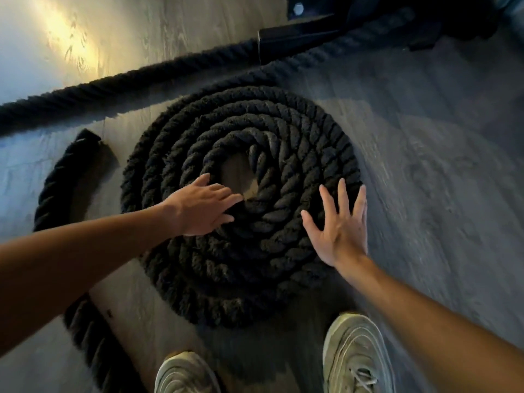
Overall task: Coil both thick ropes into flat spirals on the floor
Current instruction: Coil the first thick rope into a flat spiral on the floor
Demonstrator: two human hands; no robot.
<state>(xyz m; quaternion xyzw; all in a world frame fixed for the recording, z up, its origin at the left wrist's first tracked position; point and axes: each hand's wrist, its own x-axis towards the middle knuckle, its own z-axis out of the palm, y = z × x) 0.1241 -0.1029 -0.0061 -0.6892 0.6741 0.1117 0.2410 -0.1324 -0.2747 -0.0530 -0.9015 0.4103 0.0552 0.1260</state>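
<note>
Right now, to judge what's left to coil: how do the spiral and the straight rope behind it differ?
The spiral is wound flat in rings; the straight rope runs uncoiled toward the black frame. The left hand and right hand reach the spiral, not the straight rope. Both ropes are thick, dark and twisted.

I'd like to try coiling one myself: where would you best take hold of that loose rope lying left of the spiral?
Probably at its free end, wrapped from above. The loose rope lies flat on the floor, so only its top and sides are reachable, and that end sits apart from the spiral.
</note>
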